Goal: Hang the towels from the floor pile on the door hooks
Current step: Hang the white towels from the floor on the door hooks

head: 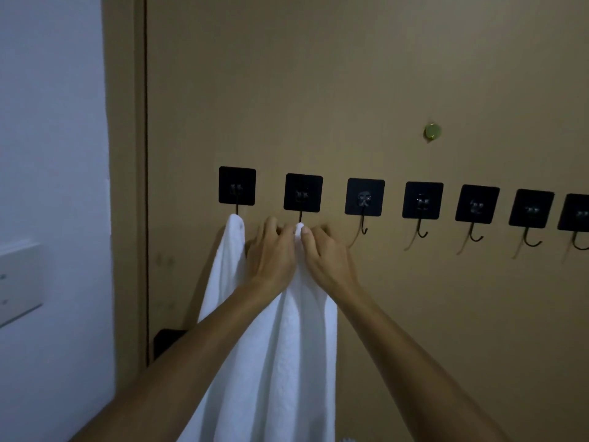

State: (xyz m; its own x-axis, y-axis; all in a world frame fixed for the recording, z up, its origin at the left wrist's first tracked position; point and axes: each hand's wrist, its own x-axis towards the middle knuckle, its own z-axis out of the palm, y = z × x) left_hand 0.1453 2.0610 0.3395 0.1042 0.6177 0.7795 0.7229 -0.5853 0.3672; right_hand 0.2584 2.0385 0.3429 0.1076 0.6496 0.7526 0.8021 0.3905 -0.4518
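Towels are going up: one white towel (pixel 228 250) already hangs from the first hook (pixel 237 186), at nine o'clock of our hands. We pinch the second towel (pixel 296 330) at its top, left hand (pixel 271 253) and right hand (pixel 325 256) both curled on the cloth, right under the second hook (pixel 302 193). Five bare hooks (pixel 423 200) wait at three o'clock; we cannot see the floor pile

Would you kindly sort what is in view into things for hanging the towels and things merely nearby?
Job: left hand, right hand, held towel, hung towel, second hook, free hooks.
Nearby: brass peephole, wall switch plate.
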